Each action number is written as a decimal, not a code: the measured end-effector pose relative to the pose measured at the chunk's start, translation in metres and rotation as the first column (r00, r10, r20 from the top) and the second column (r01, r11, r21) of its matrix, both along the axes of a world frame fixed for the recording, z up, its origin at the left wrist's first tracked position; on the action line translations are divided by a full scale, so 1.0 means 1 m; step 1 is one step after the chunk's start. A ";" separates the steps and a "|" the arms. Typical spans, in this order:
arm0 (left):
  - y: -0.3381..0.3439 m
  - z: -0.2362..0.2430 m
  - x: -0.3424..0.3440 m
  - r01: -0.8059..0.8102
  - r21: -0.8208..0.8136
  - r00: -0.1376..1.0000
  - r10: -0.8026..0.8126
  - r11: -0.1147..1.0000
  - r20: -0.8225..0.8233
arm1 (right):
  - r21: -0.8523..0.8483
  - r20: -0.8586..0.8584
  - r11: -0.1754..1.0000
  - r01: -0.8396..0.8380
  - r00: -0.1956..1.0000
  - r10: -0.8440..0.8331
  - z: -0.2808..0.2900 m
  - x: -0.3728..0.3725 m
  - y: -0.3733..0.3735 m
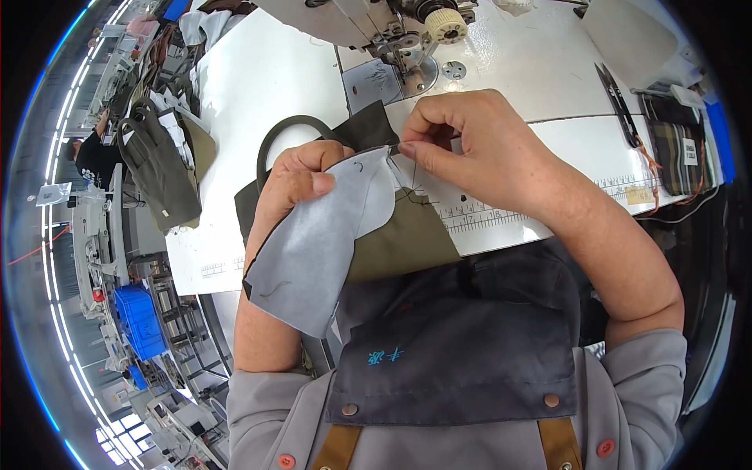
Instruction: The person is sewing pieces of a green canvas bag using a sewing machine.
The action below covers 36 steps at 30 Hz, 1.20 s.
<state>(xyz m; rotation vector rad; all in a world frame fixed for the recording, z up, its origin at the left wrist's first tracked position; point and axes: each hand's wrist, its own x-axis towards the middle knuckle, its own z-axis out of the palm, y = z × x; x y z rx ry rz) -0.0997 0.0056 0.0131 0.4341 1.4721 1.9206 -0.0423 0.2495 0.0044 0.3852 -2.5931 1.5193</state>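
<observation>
Between my two hands is an olive-green fabric piece (407,239) with a pale grey backing (309,239) turned up toward me. My left hand (301,176) grips its upper left edge, thumb lying on the pale side. At the upper right corner of the piece, my right hand (470,145) pinches the dark edge between thumb and fingertips. Loose dark threads hang from the fabric below that pinch. A dark green fabric loop (294,125) curves up behind my left hand. Just beyond the hands stands the sewing machine (392,39), its presser foot over the metal plate.
Thread snips (619,102) lie at the right, beside a dark plaid cloth bundle (675,145). Printed ruler markings (501,219) run along the table's front edge. More dark green sewn pieces (160,168) hang at the left table edge. A blue crate (141,321) is farther left.
</observation>
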 end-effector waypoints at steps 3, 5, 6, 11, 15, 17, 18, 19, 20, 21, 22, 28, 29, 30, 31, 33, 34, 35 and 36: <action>0.000 0.000 0.001 -0.015 -0.002 1.000 0.015 1.000 -0.006 | 0.094 -0.003 0.995 0.026 1.000 -0.026 0.005 0.002 0.000; 0.000 0.000 0.001 -0.017 0.007 1.000 0.017 1.000 0.003 | 0.100 0.026 0.995 0.019 0.999 -0.022 0.005 0.002 0.000; 0.001 0.001 0.001 -0.015 0.008 1.000 0.015 1.000 0.006 | 0.053 0.014 0.999 0.012 1.000 -0.012 0.003 0.001 0.000; 0.002 0.001 0.002 -0.025 -0.027 1.000 0.024 0.999 -0.007 | -0.102 -0.088 0.995 -0.014 0.996 0.005 -0.001 -0.003 -0.004; 0.004 0.003 0.003 -0.018 -0.029 1.000 0.017 0.999 -0.024 | -0.083 -0.080 0.995 -0.054 0.996 0.047 -0.003 -0.004 -0.003; 0.004 0.004 0.004 -0.020 -0.046 1.000 0.019 0.999 -0.024 | -0.092 -0.083 0.994 -0.052 0.996 0.045 -0.003 -0.005 -0.003; 0.004 0.005 0.004 -0.015 -0.050 0.999 0.014 0.999 -0.031 | -0.091 -0.085 0.994 -0.054 0.995 0.046 -0.003 -0.005 -0.004; 0.003 0.005 0.004 -0.010 -0.054 0.999 0.008 0.998 -0.038 | -0.090 -0.087 0.994 -0.055 0.995 0.047 -0.002 -0.005 -0.004; 0.003 0.005 0.005 -0.011 -0.054 0.999 0.009 0.998 -0.038 | -0.090 -0.087 0.994 -0.056 0.995 0.048 -0.002 -0.005 -0.004; 0.004 0.003 0.006 -0.032 -0.013 0.999 0.031 0.999 -0.032 | -0.082 -0.094 0.995 -0.052 0.995 0.044 -0.003 -0.005 -0.004; 0.004 0.002 0.006 -0.053 0.028 0.998 0.053 0.998 -0.025 | -0.073 -0.100 0.996 -0.048 0.994 0.040 -0.004 -0.005 -0.003; 0.012 0.012 0.004 -0.034 -0.161 0.934 -0.026 0.986 -0.358 | -0.036 -0.084 0.997 -0.063 0.995 0.060 -0.007 -0.007 -0.005; 0.016 0.015 0.007 -0.094 -0.198 0.922 0.010 0.976 -0.388 | -0.037 -0.080 0.997 -0.061 0.995 0.058 -0.007 -0.007 -0.005; 0.017 0.018 0.010 -0.095 -0.200 0.922 0.010 0.975 -0.387 | -0.036 -0.073 0.998 -0.053 0.996 0.050 -0.005 -0.007 -0.005; 0.018 0.022 0.012 -0.143 -0.311 0.906 -0.002 0.939 -0.424 | -0.035 -0.066 0.998 -0.044 0.997 0.041 -0.005 -0.007 -0.005; 0.022 0.025 0.017 -0.197 -0.417 0.889 -0.017 0.887 -0.457 | -0.030 -0.108 0.999 -0.045 0.993 0.041 -0.007 -0.007 -0.006; 0.025 0.025 0.020 -0.269 -0.480 0.815 -0.067 0.835 -0.575 | -0.023 -0.151 0.999 -0.043 0.988 0.039 -0.009 -0.008 -0.006; 0.029 0.026 0.022 -0.348 -0.526 0.726 -0.131 0.776 -0.675 | -0.024 -0.150 0.999 -0.046 0.988 0.042 -0.010 -0.008 -0.007; 0.032 0.029 0.022 -0.404 -0.494 0.681 -0.107 0.770 -0.725 | -0.027 -0.170 0.999 -0.047 0.985 0.042 -0.010 -0.008 -0.007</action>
